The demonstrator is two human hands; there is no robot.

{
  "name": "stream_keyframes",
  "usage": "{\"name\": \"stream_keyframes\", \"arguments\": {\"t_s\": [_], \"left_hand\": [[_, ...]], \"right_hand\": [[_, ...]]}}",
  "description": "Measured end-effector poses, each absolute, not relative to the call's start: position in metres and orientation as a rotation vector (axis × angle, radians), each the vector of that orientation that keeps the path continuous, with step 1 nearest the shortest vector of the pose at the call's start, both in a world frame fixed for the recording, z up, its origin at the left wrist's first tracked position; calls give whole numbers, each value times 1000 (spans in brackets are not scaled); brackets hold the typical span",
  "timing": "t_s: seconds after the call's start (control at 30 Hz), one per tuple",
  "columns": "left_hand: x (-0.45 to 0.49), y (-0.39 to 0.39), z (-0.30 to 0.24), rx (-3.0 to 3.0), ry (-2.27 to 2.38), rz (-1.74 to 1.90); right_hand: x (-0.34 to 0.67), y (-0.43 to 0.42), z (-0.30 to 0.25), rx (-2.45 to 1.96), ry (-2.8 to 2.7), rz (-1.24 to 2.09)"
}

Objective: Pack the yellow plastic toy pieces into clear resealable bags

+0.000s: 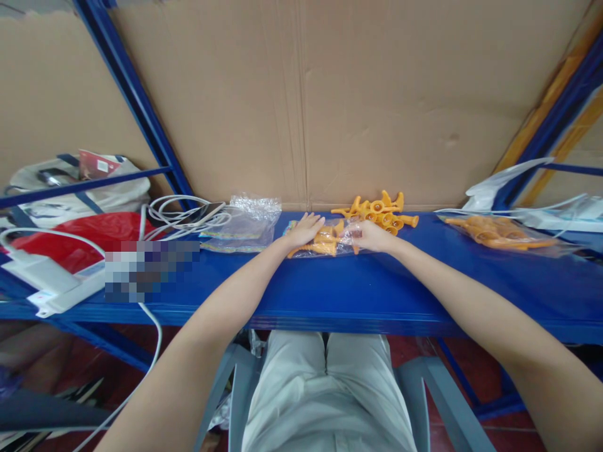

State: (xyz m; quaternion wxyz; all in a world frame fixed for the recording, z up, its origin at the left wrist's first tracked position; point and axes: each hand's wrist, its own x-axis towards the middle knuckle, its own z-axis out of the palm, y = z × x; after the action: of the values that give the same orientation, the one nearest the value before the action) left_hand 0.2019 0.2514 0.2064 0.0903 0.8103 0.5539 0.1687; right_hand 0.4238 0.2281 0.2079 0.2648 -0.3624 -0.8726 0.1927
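A small clear plastic bag (330,238) with orange plastic pieces inside lies on the blue shelf (330,282) in front of me. My left hand (305,230) rests flat on the bag's left end, fingers stretched out. My right hand (368,237) is closed on the bag's right end, pinching the plastic. Just behind the bag sits a loose pile of orange plastic pieces (381,213), close to my right hand.
A stack of empty clear bags (247,223) lies left of the hands, with white cables (183,213) and a white power strip (47,279) further left. A filled bag of orange pieces (494,231) lies at the right. Cardboard (306,100) backs the shelf.
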Motion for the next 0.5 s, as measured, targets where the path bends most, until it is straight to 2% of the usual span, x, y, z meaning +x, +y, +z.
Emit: {"name": "stream_keyframes", "arguments": {"t_s": [0.17,0.4,0.5], "left_hand": [[203,248,207,2359,1720,501],[201,253,207,2264,1730,672],[199,251,209,2193,1703,734]], "right_hand": [[424,234,203,-886,-2182,614],[429,229,208,-1194,-2215,354],[428,226,208,-1227,-2273,381]]}}
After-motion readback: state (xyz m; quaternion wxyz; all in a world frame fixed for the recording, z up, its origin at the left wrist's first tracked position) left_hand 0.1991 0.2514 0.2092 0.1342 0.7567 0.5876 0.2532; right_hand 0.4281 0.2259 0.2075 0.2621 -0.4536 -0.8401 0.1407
